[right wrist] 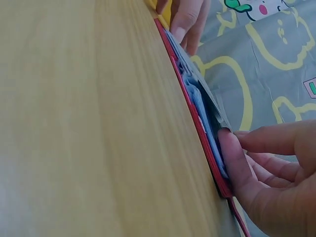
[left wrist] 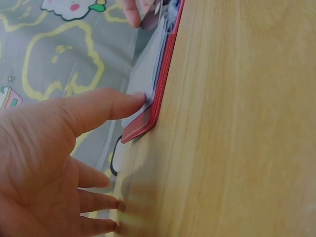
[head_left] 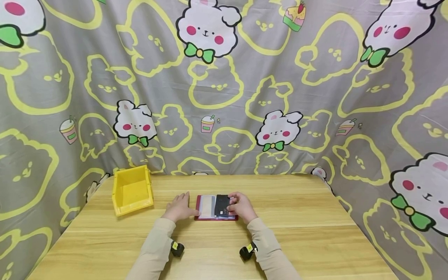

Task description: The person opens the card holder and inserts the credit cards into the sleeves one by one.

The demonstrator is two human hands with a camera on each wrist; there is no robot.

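A red card holder (head_left: pixel 198 203) lies open on the table, with clear plastic sleeves inside. My left hand (head_left: pixel 179 208) is at its left edge; in the left wrist view its thumb (left wrist: pixel 116 102) rests on the sleeves, while the other fingers extend toward the tabletop. A black card (head_left: pixel 221 205) with pale lettering lies over the right-hand sleeves. Thumb and index finger of my right hand (head_left: pixel 243 207) pinch the card's right edge. The right wrist view shows that edge raised above the sleeves (right wrist: pixel 195 96). Part of the card is hidden behind the right fingers.
A yellow open-fronted bin (head_left: pixel 133 192) stands at the back left of the wooden table (head_left: pixel 308 221). Behind the table and along its sides hangs a grey curtain (head_left: pixel 241 89) with cartoon prints. Each wrist wears a small black camera (head_left: pixel 177 249).
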